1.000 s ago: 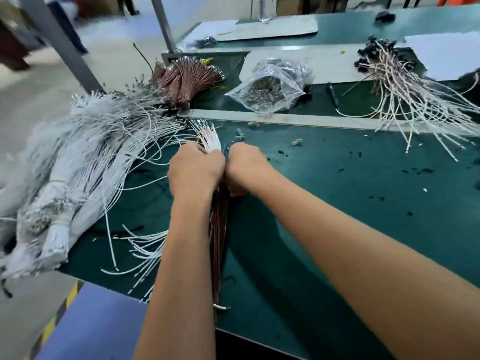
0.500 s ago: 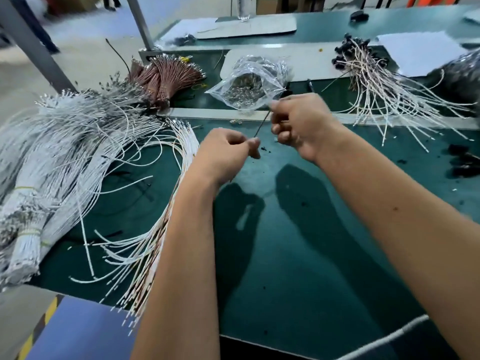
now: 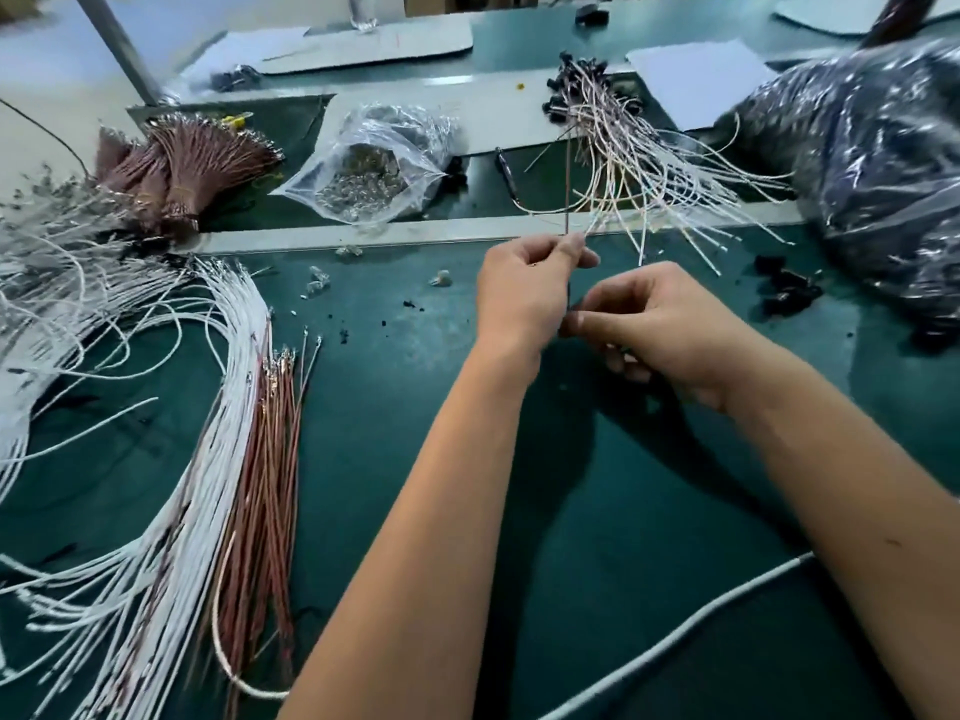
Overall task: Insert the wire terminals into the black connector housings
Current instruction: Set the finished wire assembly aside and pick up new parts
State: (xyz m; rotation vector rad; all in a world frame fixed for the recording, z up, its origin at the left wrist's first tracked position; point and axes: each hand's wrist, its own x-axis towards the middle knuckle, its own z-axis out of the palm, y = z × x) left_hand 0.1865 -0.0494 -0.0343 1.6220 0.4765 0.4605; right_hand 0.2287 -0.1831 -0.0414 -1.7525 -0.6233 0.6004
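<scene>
1. My left hand (image 3: 524, 293) pinches a thin brown wire (image 3: 567, 189) between thumb and fingertips; the wire stands nearly upright, its free length rising toward the far edge of the desk (image 3: 415, 418)
2. My right hand (image 3: 660, 330) is curled just beside the left, fingertips meeting at the wire's lower end. Something small and dark sits in that pinch; probably a black housing, but blur and fingers hide it, so I cannot confirm
3. Task stock: loose black housings (image 3: 789, 293) lie near the right edge beside a dark plastic bag (image 3: 872, 163); brown wires (image 3: 270, 459) and white wires (image 3: 171, 511) lie in a row toward the left edge; finished assemblies (image 3: 623, 148) are piled at the far side
4. Judged step: seating the terminal in the housing
5. Risks:
   - The wire is pinched well above its terminal, so it may buckle under a push instead of driving in
   - A terminal turned the wrong way would jam or fail to latch
   - The small housing could slip from the pinch onto the desk
   - Partial seating may go unnoticed; a gentle tug would check it
</scene>
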